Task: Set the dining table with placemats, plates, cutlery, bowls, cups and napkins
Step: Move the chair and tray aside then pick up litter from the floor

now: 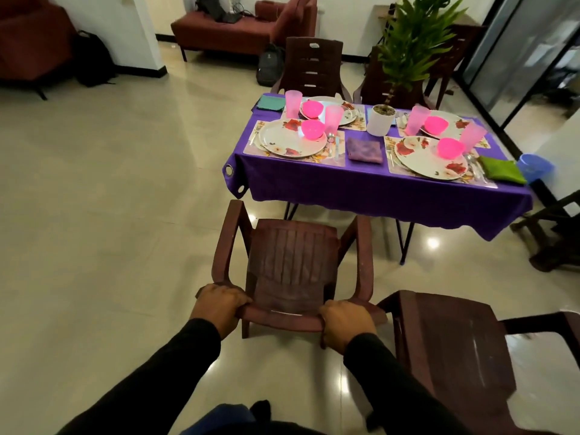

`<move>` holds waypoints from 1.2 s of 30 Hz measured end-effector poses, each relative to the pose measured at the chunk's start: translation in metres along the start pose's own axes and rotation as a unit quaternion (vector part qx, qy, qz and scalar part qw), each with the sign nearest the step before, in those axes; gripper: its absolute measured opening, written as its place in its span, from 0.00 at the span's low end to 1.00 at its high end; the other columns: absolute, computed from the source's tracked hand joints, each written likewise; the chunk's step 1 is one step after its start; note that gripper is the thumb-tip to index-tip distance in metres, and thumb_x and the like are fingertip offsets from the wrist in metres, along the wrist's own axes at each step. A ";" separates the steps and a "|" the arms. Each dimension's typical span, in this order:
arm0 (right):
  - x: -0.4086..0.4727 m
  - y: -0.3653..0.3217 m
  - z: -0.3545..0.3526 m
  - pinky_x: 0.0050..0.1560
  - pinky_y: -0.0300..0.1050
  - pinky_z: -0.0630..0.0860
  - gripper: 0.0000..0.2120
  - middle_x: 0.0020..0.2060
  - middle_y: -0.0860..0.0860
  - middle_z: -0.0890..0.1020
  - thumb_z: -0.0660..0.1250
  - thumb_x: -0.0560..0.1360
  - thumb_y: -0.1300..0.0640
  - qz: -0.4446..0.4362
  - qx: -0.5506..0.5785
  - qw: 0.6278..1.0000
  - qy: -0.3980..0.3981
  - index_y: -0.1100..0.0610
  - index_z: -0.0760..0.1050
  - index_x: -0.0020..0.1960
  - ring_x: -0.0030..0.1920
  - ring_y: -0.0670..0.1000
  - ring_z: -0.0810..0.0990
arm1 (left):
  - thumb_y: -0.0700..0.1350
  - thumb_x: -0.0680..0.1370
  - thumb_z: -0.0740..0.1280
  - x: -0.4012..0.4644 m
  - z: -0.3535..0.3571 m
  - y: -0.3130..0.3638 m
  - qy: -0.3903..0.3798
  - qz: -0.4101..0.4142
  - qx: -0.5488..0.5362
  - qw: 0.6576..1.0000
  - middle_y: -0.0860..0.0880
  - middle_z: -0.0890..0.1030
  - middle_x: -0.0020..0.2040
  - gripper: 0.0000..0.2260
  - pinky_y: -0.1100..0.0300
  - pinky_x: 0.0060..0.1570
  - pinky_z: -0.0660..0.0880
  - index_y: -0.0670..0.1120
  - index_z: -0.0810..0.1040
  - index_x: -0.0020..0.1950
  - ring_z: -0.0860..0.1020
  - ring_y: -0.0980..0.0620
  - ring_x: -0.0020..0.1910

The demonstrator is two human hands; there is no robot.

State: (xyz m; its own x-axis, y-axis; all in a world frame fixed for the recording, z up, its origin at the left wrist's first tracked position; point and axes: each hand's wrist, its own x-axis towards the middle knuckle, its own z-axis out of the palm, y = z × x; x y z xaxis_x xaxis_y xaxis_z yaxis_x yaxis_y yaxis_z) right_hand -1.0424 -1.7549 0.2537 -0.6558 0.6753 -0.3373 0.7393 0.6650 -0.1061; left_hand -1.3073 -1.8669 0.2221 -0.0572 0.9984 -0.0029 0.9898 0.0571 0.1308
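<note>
hands (219,304) gripping chair (292,262), table (376,189) laid

The chair (292,262) at lower centre looks like moulded plastic, brown, ribbed and scuffed matt. The floor (110,215) is glossy tile that mirrors the lights. The tablecloth (361,186) at upper right is purple cloth, matt. The cups (293,103) and bowls (312,129) are translucent pink plastic. The plates (282,141) look smooth and glossy with a flower print.
</note>
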 end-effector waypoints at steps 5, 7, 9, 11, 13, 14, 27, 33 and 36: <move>0.012 -0.008 -0.001 0.50 0.49 0.77 0.10 0.52 0.50 0.80 0.67 0.72 0.56 0.013 -0.001 1.000 0.004 0.52 0.79 0.53 0.53 0.55 0.80 | 0.37 0.55 0.76 0.011 0.003 -0.018 -0.006 -0.002 -0.006 1.000 0.59 0.86 0.40 0.21 0.57 0.41 0.82 0.57 0.87 0.43 0.85 0.53 0.40; 0.014 -0.012 0.001 0.50 0.49 0.76 0.11 0.52 0.50 0.80 0.67 0.72 0.55 0.014 0.001 1.000 0.007 0.52 0.79 0.54 0.53 0.55 0.80 | 0.37 0.56 0.76 0.013 0.003 -0.024 -0.004 0.003 -0.009 1.000 0.59 0.86 0.41 0.21 0.56 0.43 0.82 0.57 0.87 0.44 0.85 0.53 0.41; 0.017 -0.015 0.002 0.49 0.49 0.76 0.11 0.52 0.50 0.80 0.66 0.73 0.55 0.015 0.002 1.000 0.013 0.52 0.79 0.55 0.53 0.55 0.80 | 0.37 0.55 0.78 0.015 0.003 -0.029 0.001 0.007 -0.012 1.000 0.59 0.86 0.40 0.22 0.55 0.42 0.82 0.57 0.87 0.44 0.85 0.52 0.40; 0.021 -0.016 0.001 0.48 0.48 0.75 0.11 0.52 0.50 0.80 0.66 0.74 0.55 0.013 0.001 1.000 0.020 0.52 0.78 0.56 0.52 0.54 0.80 | 0.37 0.55 0.78 0.018 0.004 -0.034 -0.001 0.001 -0.013 1.000 0.59 0.85 0.40 0.22 0.54 0.41 0.81 0.57 0.87 0.43 0.85 0.52 0.39; 0.024 -0.017 0.000 0.48 0.47 0.75 0.10 0.51 0.49 0.80 0.65 0.75 0.54 0.013 0.006 1.000 0.025 0.51 0.79 0.55 0.51 0.54 0.80 | 0.38 0.57 0.77 0.021 0.008 -0.038 -0.007 -0.008 -0.014 1.000 0.59 0.86 0.41 0.21 0.53 0.44 0.81 0.58 0.87 0.45 0.85 0.52 0.41; 0.025 -0.017 0.000 0.49 0.48 0.76 0.09 0.50 0.49 0.80 0.64 0.75 0.54 0.014 0.012 1.000 0.023 0.50 0.79 0.54 0.51 0.53 0.80 | 0.39 0.59 0.76 0.022 0.010 -0.041 -0.009 -0.013 -0.017 1.000 0.60 0.86 0.43 0.20 0.53 0.46 0.81 0.58 0.86 0.46 0.85 0.52 0.43; 0.037 -0.016 -0.003 0.51 0.48 0.78 0.18 0.52 0.47 0.79 0.64 0.68 0.45 0.028 0.022 0.999 -0.034 0.48 0.78 0.55 0.52 0.53 0.79 | 0.52 0.63 0.72 0.028 0.028 -0.044 -0.012 -0.064 -0.013 0.998 0.60 0.85 0.43 0.13 0.54 0.51 0.79 0.59 0.86 0.47 0.84 0.55 0.43; 0.045 -0.015 -0.001 0.50 0.50 0.77 0.15 0.51 0.47 0.79 0.66 0.70 0.47 0.042 0.019 0.998 -0.041 0.47 0.77 0.55 0.51 0.53 0.79 | 0.55 0.68 0.70 0.032 0.026 -0.044 -0.007 -0.061 -0.002 0.998 0.59 0.85 0.40 0.09 0.56 0.49 0.79 0.58 0.87 0.45 0.83 0.55 0.39; 0.045 -0.015 0.001 0.51 0.50 0.78 0.15 0.51 0.47 0.79 0.66 0.70 0.47 0.044 0.022 0.998 -0.042 0.46 0.77 0.56 0.51 0.53 0.79 | 0.54 0.68 0.69 0.034 0.025 -0.043 -0.014 -0.065 0.002 0.998 0.60 0.85 0.40 0.10 0.57 0.49 0.78 0.59 0.86 0.45 0.83 0.55 0.39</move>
State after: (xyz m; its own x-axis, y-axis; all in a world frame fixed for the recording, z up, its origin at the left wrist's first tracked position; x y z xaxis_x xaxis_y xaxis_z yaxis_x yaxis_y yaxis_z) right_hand -1.0828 -1.7350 0.2391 -0.5737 0.7007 -0.4242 0.8011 0.5879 -0.1122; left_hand -1.3481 -1.8356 0.1912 -0.1818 0.9822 -0.0480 0.9748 0.1864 0.1227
